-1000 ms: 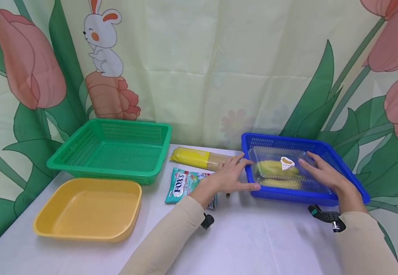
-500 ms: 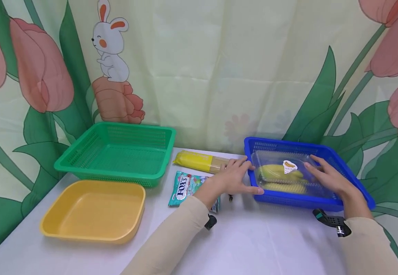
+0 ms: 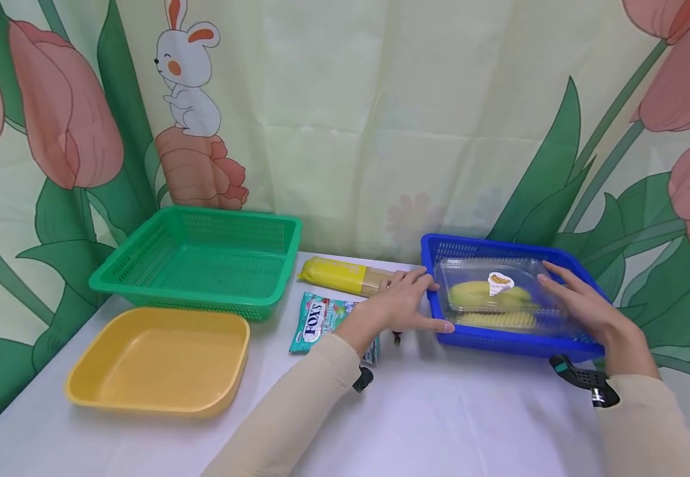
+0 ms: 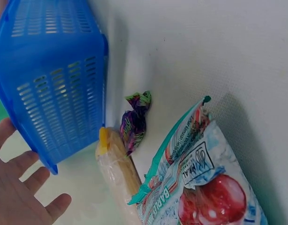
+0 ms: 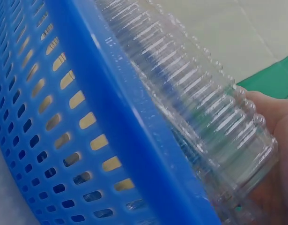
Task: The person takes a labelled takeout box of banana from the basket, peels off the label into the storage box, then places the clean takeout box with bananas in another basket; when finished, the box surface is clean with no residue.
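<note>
In the head view, a clear plastic clamshell box (image 3: 488,318) with a banana label lies tilted in the blue basket (image 3: 476,338). Yellow-green bananas (image 3: 476,295) show through its lid. My left hand (image 3: 401,305) is spread at the basket's left rim, fingertips on the edge. In the left wrist view, those fingers (image 4: 23,161) reach along the rim, fairly straight. My right hand (image 3: 589,308) lies against the box's right end with extended fingers at the lid's back corner. The right wrist view shows the box's ribbed end (image 5: 214,112) above the rim, part of that hand behind it.
Left of the basket lie a yellow-wrapped pack of thin sticks (image 3: 345,275), a teal FOX'S candy bag (image 3: 321,321) and a small dark wrapped candy (image 4: 134,124). Farther left stand a green basket (image 3: 201,301) and a yellow tub (image 3: 160,404). A printed curtain (image 3: 321,99) hangs behind.
My right hand has slid rightward from the lid to the box's right end and now covers the basket's right edge. My left hand stays at the left rim.
</note>
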### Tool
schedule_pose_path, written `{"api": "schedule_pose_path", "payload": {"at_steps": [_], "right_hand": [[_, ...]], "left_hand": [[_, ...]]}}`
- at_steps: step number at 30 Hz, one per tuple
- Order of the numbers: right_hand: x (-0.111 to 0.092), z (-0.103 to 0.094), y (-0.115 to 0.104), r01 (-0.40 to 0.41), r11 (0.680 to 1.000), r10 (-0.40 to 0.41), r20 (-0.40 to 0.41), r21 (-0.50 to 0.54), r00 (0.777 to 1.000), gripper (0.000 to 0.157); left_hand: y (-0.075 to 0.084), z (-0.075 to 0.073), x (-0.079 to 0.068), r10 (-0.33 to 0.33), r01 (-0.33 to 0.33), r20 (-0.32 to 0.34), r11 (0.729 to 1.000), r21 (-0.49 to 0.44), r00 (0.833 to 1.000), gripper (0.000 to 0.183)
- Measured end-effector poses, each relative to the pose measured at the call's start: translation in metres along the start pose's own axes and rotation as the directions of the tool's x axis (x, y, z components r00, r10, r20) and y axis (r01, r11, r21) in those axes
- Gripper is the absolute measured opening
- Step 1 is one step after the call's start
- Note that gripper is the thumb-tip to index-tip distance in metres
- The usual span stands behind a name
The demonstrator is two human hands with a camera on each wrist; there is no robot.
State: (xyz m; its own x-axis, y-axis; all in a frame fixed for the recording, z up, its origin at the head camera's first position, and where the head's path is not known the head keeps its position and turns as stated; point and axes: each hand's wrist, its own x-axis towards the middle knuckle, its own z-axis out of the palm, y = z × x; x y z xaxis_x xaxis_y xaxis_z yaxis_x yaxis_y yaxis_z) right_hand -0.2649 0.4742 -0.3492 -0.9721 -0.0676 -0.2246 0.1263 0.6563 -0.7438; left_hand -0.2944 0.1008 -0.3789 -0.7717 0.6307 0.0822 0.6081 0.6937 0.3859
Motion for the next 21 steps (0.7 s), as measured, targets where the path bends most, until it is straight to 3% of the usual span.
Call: {"api": "schedule_pose_path", "payload": {"at_steps": [21], "right_hand": [[-0.0047, 0.0032, 0.0059, -0.023, 0.999, 0.023, -0.012, 0.046, 1.0, 0.083]], "left_hand": [[-0.001, -0.0022, -0.0013, 0.003, -0.003, 0.024, 1.0, -0.014, 1.0, 0.086]]}}
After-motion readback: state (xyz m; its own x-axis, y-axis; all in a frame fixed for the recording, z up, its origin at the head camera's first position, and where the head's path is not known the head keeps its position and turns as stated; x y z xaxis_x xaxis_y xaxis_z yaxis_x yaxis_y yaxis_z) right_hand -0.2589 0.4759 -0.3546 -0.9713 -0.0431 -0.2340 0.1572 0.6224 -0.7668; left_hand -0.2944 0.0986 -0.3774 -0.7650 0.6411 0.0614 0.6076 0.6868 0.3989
